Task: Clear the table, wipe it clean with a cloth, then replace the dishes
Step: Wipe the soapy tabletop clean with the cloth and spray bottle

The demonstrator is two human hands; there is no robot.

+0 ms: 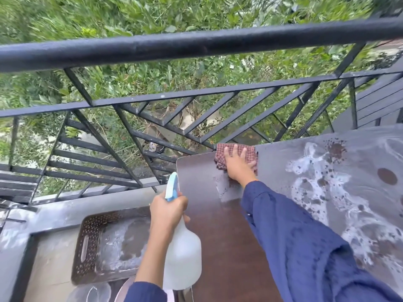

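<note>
Just right of centre, the right hand presses a red checked cloth onto the far corner of the dark table, fingers spread. At lower centre the left hand curls its fingers round a white spray bottle. Dishes sit at the bottom edge, left of centre

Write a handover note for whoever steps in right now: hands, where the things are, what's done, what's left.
Left hand grips the spray bottle at the table's left edge.
Right hand presses the cloth flat on the table's far corner, by the railing.
Done: no dishes on the visible tabletop; it is sprayed, and foam covers its right part.
Left: wipe off the foam, then replace the dishes. A tray and a plate sit low on the left.
</note>
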